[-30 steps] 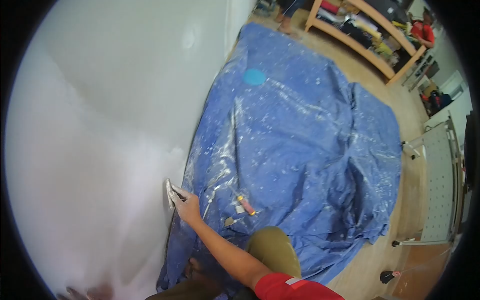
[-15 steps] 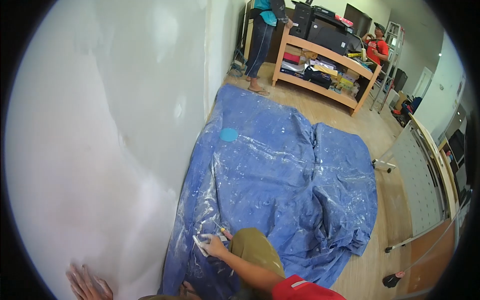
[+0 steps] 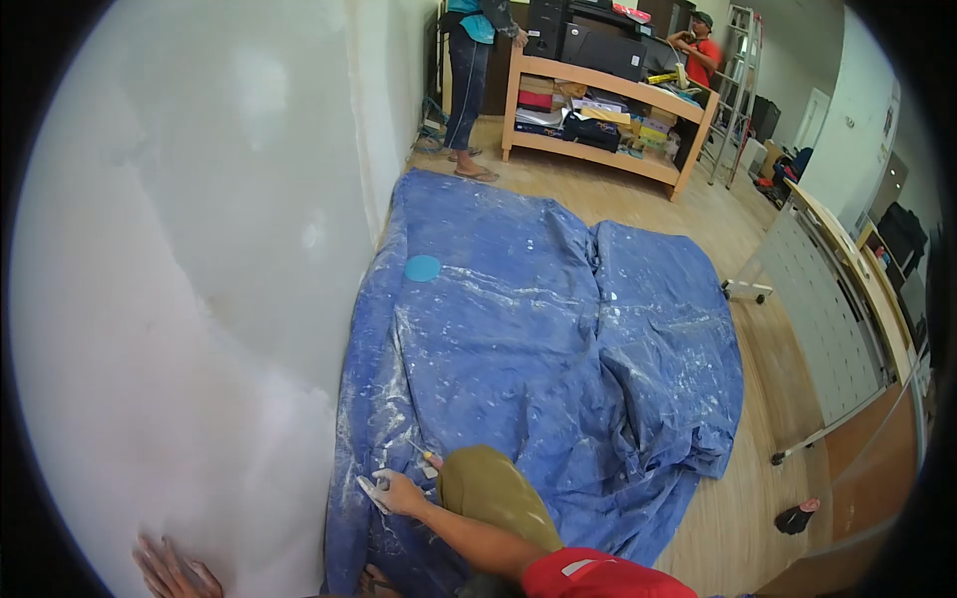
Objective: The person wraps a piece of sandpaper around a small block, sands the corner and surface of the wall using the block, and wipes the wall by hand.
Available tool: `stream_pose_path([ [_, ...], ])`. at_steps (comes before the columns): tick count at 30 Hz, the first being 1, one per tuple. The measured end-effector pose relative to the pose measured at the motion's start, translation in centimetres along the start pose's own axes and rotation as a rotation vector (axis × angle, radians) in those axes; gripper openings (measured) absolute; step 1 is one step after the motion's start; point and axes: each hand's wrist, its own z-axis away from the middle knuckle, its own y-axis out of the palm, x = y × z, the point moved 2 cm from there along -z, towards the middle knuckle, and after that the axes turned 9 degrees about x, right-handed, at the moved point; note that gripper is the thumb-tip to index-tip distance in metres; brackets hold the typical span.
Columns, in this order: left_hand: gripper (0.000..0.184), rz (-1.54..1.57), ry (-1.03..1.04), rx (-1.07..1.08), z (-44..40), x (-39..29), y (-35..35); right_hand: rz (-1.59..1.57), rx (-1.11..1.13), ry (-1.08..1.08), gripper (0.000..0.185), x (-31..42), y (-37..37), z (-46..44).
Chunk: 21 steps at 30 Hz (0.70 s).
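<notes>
My left hand [image 3: 174, 570] lies with its fingers spread against the white, patchily plastered wall [image 3: 229, 399] at the lower left. Out in front of my bent knee [image 3: 490, 488], my right hand [image 3: 399, 492] is curled low over a blue drop sheet [image 3: 498, 369]. White dust coats its fingertips. Something thin and pale seems to be pinched there, too small to make out. Close to that hand, a small yellow item [image 3: 431, 457] shows beside my knee. A flat, round turquoise disc [image 3: 423, 268] rests farther up the sheet, apart from both hands.
Beyond the sheet stands a wooden shelf unit [image 3: 608, 75] loaded with boxes and a printer. One person [image 3: 469, 90] is beside it; another in red [image 3: 701, 55] is near a stepladder [image 3: 736, 95]. A wheeled board [image 3: 827, 309] and a dark shoe [image 3: 796, 516] are at right.
The view has shifted a little, so the sheet, shelf and people sit farther left. Both hands keep about the same pose, the left on the wall and the right curled above the sheet.
</notes>
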Motion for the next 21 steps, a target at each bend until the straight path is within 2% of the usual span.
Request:
stream_pose_path([
  [2,0.058,-0.037,0.001,0.008,0.8,0.4,0.5,0.026,0.016,0.016,0.063,-0.7,0.0,-0.3],
  [4,0.065,0.054,-0.021,0.097,1.9,1.1,1.7,0.045,-0.041,-0.044,0.050,-1.3,0.0,-0.9],
  [5,0.065,0.037,-0.026,0.111,2.2,1.3,2.4,0.048,-0.019,-0.044,0.050,-0.1,-0.4,-0.5],
  [7,0.046,0.077,0.061,0.079,3.0,1.9,3.0,-0.087,0.089,0.198,0.047,1.5,-1.2,0.1],
  [9,0.045,0.124,0.020,0.098,2.6,1.7,2.4,0.103,-0.104,0.067,0.049,2.1,-1.8,0.4],
  [11,0.064,0.181,0.002,0.127,2.9,1.8,2.9,0.262,-0.257,-0.259,0.053,-4.2,-0.1,-3.4],
  [12,0.061,0.170,0.016,0.092,2.3,1.7,2.1,0.232,-0.248,-0.267,0.052,-4.4,0.0,-3.3],
  [14,0.054,0.136,0.019,0.042,1.3,0.9,0.7,0.046,-0.029,-0.055,0.047,-5.2,0.5,-4.1],
  [16,0.046,0.126,0.009,0.003,0.7,0.6,0.4,0.102,-0.091,-0.193,0.052,-2.6,0.3,-1.9],
  [17,0.042,0.141,0.009,-0.024,0.7,0.5,0.3,0.094,-0.053,-0.210,0.052,-2.3,0.6,-2.0],
  [21,0.048,0.197,0.031,0.010,0.5,1.2,-0.5,0.069,-0.033,-0.109,0.058,-1.3,1.2,-1.5],
])
